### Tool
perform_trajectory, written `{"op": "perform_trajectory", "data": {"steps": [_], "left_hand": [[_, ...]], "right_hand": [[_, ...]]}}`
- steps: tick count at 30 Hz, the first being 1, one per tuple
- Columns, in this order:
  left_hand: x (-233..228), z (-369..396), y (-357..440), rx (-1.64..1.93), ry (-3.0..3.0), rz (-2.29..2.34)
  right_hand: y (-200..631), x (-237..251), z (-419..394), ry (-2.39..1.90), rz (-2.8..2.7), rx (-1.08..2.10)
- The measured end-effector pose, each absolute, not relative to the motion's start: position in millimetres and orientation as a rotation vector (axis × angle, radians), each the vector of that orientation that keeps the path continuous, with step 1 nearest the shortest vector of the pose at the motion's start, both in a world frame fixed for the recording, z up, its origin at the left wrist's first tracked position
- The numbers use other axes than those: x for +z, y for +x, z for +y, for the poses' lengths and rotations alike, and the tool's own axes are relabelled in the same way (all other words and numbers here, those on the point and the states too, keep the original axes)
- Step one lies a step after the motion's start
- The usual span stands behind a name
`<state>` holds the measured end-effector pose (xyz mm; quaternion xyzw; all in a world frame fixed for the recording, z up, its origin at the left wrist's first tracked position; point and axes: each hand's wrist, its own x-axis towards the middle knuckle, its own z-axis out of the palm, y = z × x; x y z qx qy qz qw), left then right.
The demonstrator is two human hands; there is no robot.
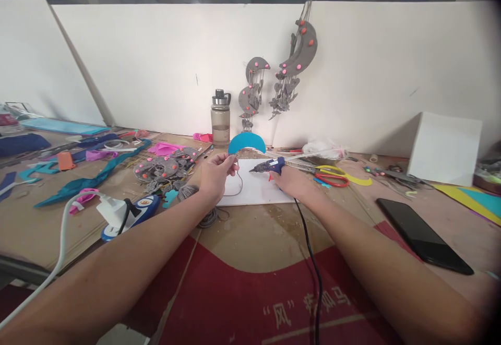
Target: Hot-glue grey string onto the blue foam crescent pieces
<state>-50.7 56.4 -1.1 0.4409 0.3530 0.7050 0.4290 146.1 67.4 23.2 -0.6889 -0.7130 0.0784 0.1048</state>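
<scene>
My left hand (218, 176) is closed in a pinch on a thin grey yarn (241, 180), which trails from the fingertips over a white sheet (250, 194). Just beyond these fingers is a blue crescent piece (246, 141); I cannot tell whether they touch it. A blue hot glue gun (276, 165) is in my right hand (291, 180), its dark nozzle pointing left toward the yarn. The gun's black cord runs down toward me. Beside my left wrist lie a grey yarn ball (188, 192) and loose coils of yarn (208, 218).
Scissors with red and yellow handles (332, 175) lie right of the glue gun. A phone (425, 235) lies at right, and a power strip (146, 210) at left. A bottle (221, 120) stands behind. Grey crescent ornaments (300, 52) hang on the white board (156, 63).
</scene>
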Motion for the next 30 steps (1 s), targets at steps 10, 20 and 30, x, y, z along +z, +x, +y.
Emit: {"op": "perform_trajectory", "data": {"steps": [10,20,30], "left_hand": [[0.0,47.5,-46.7,1.687,1.39,1.028],[3.7,37.2,-37.5,1.591,1.427,1.049],[-6.2,39.7,-31.8,1.535,1.269,0.862]], "right_hand": [[108.0,11.7,42.8,-1.129,-1.842,0.519],[92.7,-3.0,38.9,-0.873,-1.401,1.155],[98.1,-5.0,42.9,-0.948,-1.356,0.826]]}}
